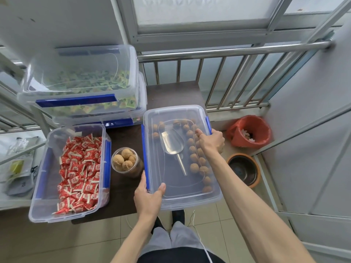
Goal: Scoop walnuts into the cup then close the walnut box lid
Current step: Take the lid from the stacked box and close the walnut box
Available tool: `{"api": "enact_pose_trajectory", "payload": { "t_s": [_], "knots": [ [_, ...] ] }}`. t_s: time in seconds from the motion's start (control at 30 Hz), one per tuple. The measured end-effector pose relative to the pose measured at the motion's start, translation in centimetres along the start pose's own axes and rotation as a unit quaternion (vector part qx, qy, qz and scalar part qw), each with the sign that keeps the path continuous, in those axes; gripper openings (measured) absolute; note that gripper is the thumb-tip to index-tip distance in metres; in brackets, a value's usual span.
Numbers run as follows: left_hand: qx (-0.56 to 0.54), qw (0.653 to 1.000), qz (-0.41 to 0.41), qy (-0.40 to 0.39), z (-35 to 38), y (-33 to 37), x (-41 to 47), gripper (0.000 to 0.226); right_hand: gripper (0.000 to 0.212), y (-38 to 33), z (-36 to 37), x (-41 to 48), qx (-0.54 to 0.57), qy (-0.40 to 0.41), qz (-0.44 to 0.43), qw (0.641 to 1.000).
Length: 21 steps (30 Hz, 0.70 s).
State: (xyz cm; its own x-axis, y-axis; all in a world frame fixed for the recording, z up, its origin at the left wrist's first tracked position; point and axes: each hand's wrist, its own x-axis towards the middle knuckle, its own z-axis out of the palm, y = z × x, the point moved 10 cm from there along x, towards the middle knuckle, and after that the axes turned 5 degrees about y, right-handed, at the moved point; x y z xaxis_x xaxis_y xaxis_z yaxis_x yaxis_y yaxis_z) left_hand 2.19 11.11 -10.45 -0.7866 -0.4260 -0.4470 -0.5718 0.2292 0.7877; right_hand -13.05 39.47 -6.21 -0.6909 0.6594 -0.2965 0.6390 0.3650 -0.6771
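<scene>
A beige tiled floor is seen below a dark brown surface. A steel railing and frosted window are set beyond its far edge. A grey wall is lit by daylight.

walnut box: clear plastic, rectangular, blue latches on both long sides, sits on dark table's right part, near end overhanging the edge
lid: clear, lying flat on top of box
walnuts inside, mostly in a row along right wall plus a few at far end
metal scoop inside box, handle toward camera
cup: clear, upright, just left of box, filled with walnuts
</scene>
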Motion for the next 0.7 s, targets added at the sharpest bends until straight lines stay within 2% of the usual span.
{"api": "enact_pose_trajectory", "payload": {
  "t_s": [0.1, 0.17, 0.27, 0.37, 0.43, 0.57, 0.7],
  "knots": [
    [0.017, 1.000, -0.005, -0.023, -0.3, 0.2, 0.9, 0.082, 0.041, -0.5, 0.2, 0.5, -0.001, -0.059, -0.059, 0.997],
    [-0.010, 0.999, -0.030, -0.041, -0.5, 0.3, 1.8, 0.079, 0.041, -0.7, 0.0, 0.5, -0.010, -0.102, -0.097, 0.990],
    [-0.022, 0.998, -0.033, -0.043, -0.5, 1.1, 2.6, 0.073, 0.054, -0.8, -1.0, 0.0, -0.028, -0.099, -0.136, 0.985],
    [0.043, 0.998, 0.041, -0.017, -0.4, 2.7, 1.7, 0.076, 0.029, -0.9, -0.6, -1.2, -0.073, -0.080, -0.195, 0.975],
    [0.074, 0.995, 0.070, 0.001, -0.2, 3.5, 0.9, 0.072, 0.027, -0.3, 0.0, -1.6, -0.070, -0.074, -0.177, 0.979],
    [0.105, 0.992, 0.071, 0.000, 0.8, 3.9, 0.9, 0.072, 0.025, -0.2, -0.3, -2.0, -0.051, -0.042, -0.132, 0.989],
    [0.135, 0.986, 0.099, 0.014, 0.9, 4.5, 1.3, 0.071, 0.027, -1.0, -0.7, -1.9, -0.070, -0.031, -0.133, 0.988]
  ]
}}
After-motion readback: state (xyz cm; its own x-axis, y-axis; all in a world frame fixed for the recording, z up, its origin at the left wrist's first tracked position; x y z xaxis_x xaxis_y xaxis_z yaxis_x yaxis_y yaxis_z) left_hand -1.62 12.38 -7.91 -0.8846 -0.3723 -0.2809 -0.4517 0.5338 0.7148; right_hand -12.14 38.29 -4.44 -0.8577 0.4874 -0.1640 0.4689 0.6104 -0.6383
